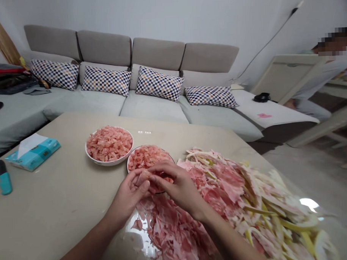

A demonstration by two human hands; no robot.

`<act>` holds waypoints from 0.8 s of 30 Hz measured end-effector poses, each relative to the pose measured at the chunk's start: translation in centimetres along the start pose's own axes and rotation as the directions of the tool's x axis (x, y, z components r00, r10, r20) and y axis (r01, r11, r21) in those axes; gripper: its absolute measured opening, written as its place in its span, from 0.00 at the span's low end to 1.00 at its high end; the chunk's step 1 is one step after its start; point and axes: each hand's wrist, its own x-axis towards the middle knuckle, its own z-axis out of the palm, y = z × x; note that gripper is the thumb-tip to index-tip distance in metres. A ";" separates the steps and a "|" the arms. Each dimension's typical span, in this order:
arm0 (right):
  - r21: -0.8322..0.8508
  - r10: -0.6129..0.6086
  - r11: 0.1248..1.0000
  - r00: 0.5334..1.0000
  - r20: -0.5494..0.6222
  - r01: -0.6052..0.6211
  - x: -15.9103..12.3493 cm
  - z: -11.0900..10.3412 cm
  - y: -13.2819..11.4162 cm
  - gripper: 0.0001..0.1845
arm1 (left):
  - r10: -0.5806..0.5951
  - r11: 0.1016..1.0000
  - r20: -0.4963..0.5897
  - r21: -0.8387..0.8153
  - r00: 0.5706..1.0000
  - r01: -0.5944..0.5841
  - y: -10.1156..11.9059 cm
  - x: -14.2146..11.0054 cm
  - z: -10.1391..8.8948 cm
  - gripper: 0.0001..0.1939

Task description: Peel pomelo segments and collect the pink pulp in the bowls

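Observation:
My left hand [132, 190] and my right hand [179, 184] meet over the front of a dark-rimmed bowl [128, 164]. Between their fingertips is a small pinkish piece of pomelo [143, 178], pinched from both sides and partly covered by the fingers. Pink pomelo pulp [148, 156] fills the bowl, whose near side is hidden behind my hands. Beneath my right wrist lies a heap of pink pomelo membranes [177, 232]. To its right are thick strips of yellow-green pomelo rind [279, 221].
A white bowl [109, 162] heaped with pulp stands farther back on the table [65, 217]. At the left lie a tissue pack [39, 151] and a teal-handled knife [4, 181]. Behind the table runs a grey sofa [152, 108]; a person [314, 79] sits at far right.

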 end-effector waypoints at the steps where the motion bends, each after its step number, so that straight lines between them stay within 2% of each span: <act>1: 0.004 0.029 1.000 1.000 -0.001 -0.029 0.0 0.1 0.0 0.06 | 0.023 0.999 -0.021 0.029 1.000 -0.023 0.1 0.1 0.0 0.15; 4: 0.057 0.138 0.989 0.990 0.016 -0.139 -0.1 0.3 -0.1 0.07 | 0.048 0.994 -0.064 0.101 0.997 -0.041 0.2 0.2 0.0 0.12; 8: 0.222 0.300 0.924 0.950 0.088 -0.312 -0.1 0.4 0.0 0.12 | 0.035 0.989 -0.062 0.149 0.997 -0.025 0.2 0.2 -0.1 0.12; 10: 0.243 0.344 0.901 0.933 0.102 -0.359 0.0 0.3 0.2 0.14 | 0.034 0.988 -0.059 0.153 0.998 -0.024 0.0 0.2 -0.3 0.12; 15: 0.194 0.332 0.915 0.933 0.138 -0.354 -0.1 0.1 0.4 0.14 | 0.050 0.983 -0.072 0.182 0.996 -0.036 -0.2 0.3 -0.4 0.13; 19: 0.115 0.335 0.933 0.939 0.078 -0.342 -0.2 0.4 0.1 0.13 | 0.077 0.974 -0.102 0.220 0.992 -0.053 -0.1 0.4 -0.3 0.13; 24: 0.187 0.371 0.904 0.923 0.105 -0.385 0.0 0.1 0.0 0.14 | 0.040 0.983 -0.110 0.182 0.993 -0.019 0.2 0.2 -0.1 0.14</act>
